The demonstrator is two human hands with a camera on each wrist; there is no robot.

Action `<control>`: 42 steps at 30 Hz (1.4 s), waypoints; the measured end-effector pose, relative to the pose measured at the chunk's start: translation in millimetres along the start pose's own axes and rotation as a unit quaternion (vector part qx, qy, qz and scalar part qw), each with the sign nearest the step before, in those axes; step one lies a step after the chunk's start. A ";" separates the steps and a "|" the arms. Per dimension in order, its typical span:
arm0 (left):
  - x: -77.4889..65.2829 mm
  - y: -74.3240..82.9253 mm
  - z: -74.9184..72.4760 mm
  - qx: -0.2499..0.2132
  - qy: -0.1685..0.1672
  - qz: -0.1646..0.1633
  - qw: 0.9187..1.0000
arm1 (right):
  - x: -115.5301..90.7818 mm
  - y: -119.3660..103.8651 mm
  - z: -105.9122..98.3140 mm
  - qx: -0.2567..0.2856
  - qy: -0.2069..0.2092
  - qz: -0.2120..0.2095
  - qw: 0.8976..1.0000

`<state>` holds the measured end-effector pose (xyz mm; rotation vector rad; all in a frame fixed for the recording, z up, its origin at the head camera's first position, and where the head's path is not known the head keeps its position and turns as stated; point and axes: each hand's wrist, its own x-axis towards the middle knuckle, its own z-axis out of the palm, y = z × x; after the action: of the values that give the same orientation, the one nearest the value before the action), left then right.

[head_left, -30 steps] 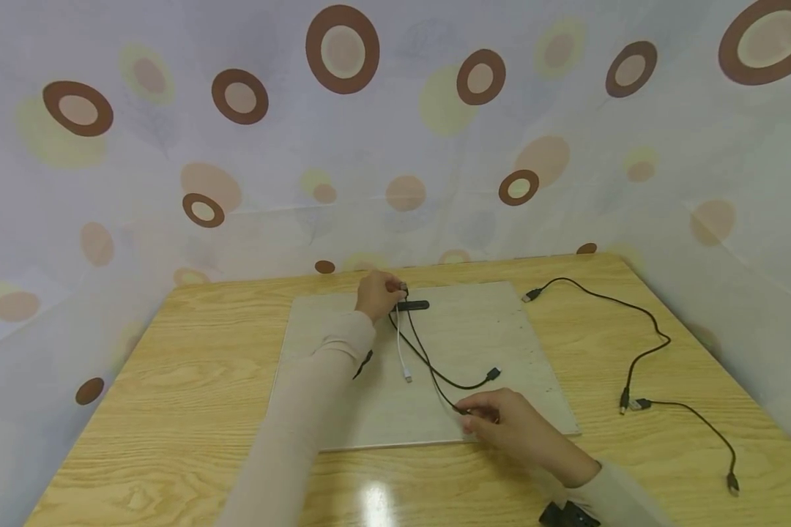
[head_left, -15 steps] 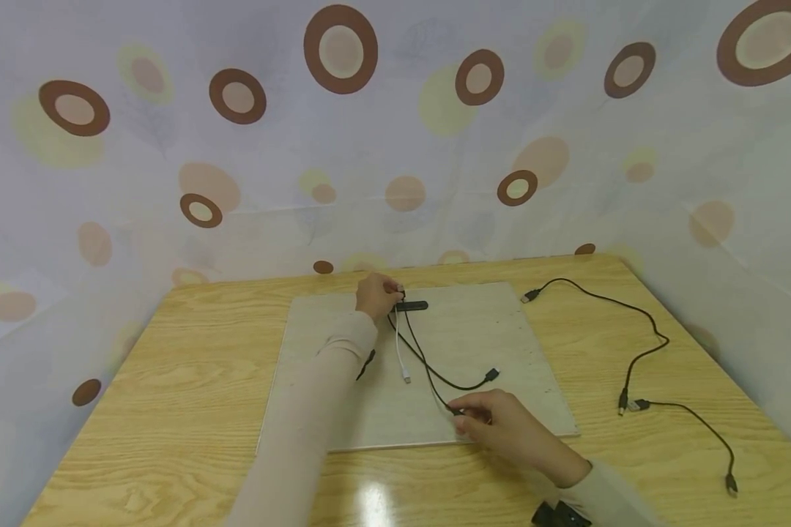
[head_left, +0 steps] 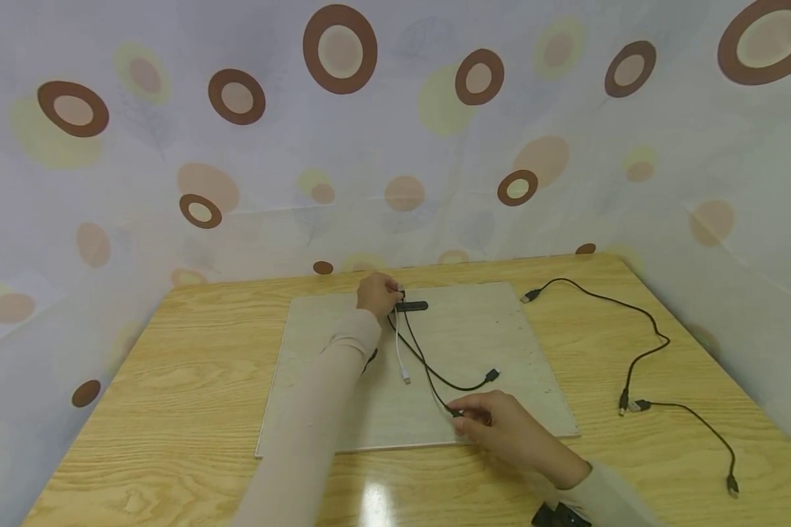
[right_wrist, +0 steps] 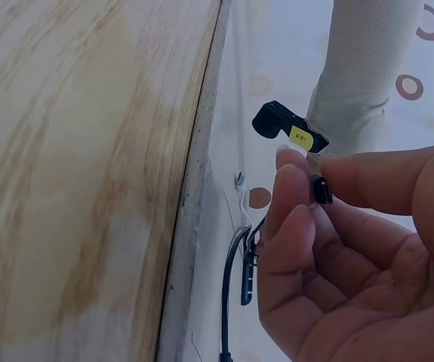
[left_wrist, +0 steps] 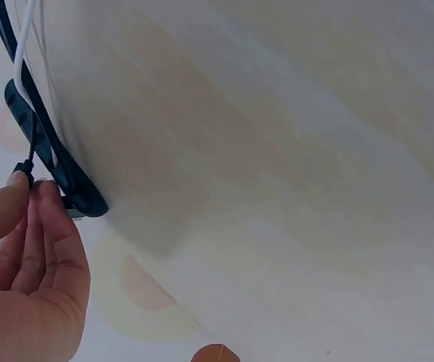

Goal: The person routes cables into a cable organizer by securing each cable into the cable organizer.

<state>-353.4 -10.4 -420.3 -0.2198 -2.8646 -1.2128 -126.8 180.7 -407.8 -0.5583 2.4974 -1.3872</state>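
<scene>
In the head view a thin black USB cable (head_left: 417, 338) runs across the pale board (head_left: 507, 329). My left hand (head_left: 374, 294) pinches its far plug between thumb and fingertips, right beside a black cable holder (head_left: 417, 306). In the left wrist view that plug (left_wrist: 23, 170) shows at the thumb tip, close to the holder's slots. My right hand (head_left: 501, 423) pinches the cable's near end by the board's front edge; its small black plug (right_wrist: 321, 190) shows in the right wrist view. A white cable (head_left: 399, 348) and a thicker black cable (head_left: 464, 387) trail from the holder.
Two more black USB cables lie on the wooden table to the right: a long curved one (head_left: 633, 301) and a shorter one (head_left: 702, 419). A patterned curtain (head_left: 409, 146) hangs behind the table.
My right hand has shifted very slightly left with the cable end. My left hand stays at the holder, still pinching the plug.
</scene>
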 end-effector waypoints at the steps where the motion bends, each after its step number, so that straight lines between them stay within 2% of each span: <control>1: 0.6 0.3 0.8 0.005 0.001 0.001 1.000 | -0.2 0.2 0.0 -0.001 0.001 0.000 1.000; 6: 3.8 2.2 6.3 0.034 0.015 0.011 0.999 | -1.3 1.2 0.1 -0.008 0.003 0.001 1.000; 11: 6.2 1.1 13.3 0.071 0.030 0.040 0.996 | -1.4 3.0 0.6 -0.007 0.001 0.007 1.000; 15: 6.4 -0.8 16.7 0.086 0.038 0.048 0.994 | -1.1 2.5 -0.2 -0.018 0.001 0.011 1.000; 19: 2.8 1.2 16.4 0.091 0.039 0.049 0.994 | -1.4 0.2 -1.5 -0.047 0.001 0.007 0.999; 31: -1.0 9.7 12.6 0.084 0.027 0.039 0.995 | -3.3 0.0 -1.5 -0.081 -0.007 -0.002 0.997; 42: 1.4 1.1 16.2 0.077 0.042 0.037 0.995 | -3.0 5.0 0.9 -0.086 -0.009 0.006 0.996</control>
<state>-354.1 2.1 -430.6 -0.2618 -2.8314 -0.9603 -124.8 183.8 -412.5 -0.5853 2.6164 -1.1644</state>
